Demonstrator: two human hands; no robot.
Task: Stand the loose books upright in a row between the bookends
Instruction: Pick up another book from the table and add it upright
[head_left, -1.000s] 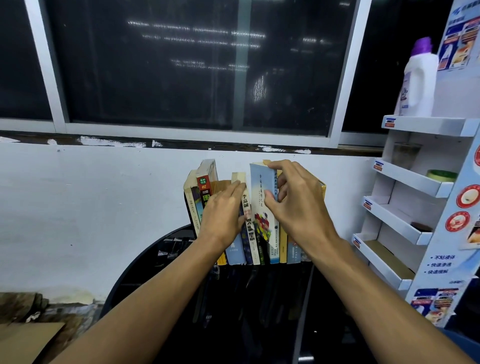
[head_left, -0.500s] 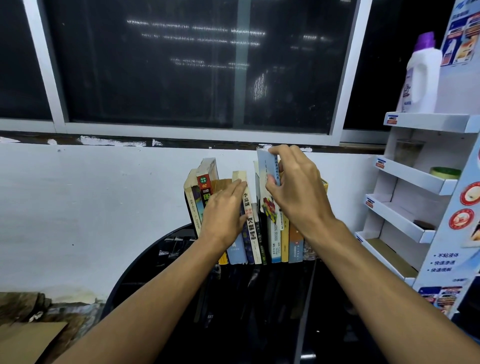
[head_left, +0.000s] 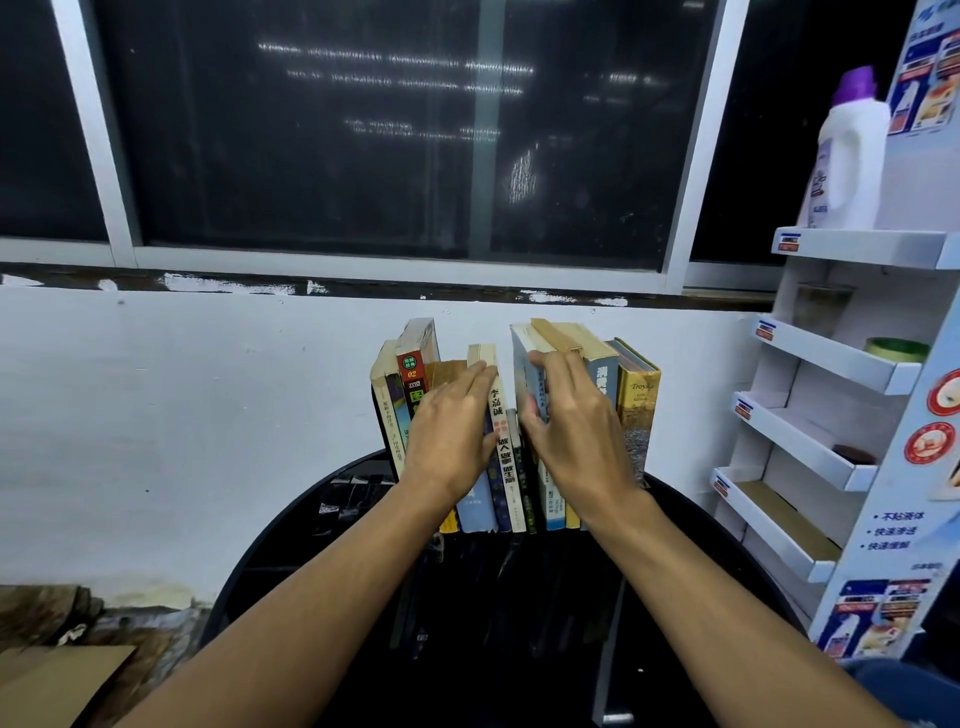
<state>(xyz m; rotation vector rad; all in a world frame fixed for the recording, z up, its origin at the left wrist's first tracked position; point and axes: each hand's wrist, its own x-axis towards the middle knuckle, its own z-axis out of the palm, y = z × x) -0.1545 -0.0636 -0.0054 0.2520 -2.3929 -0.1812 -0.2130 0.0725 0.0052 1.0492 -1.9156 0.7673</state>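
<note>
Black-topped table (head_left: 691, 501) is where the books (head_left: 505, 457) are stood upright. The left group is pressed by the flat left hand (head_left: 447, 447); a pale-blue book (head_left: 521, 356) is pinched by the right hand (head_left: 576, 441). It should be slid in squarely, bases kept down.

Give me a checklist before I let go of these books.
1. Left hand bracing left books: ok, flat on the spines.
2. Right hand gripping blue book: ok.
3. Row closed up: not ok, blue book stands apart from left books at the top.
4. Bookends in place: cannot tell, none clearly seen.
5. Books seated on table: ok.
</note>
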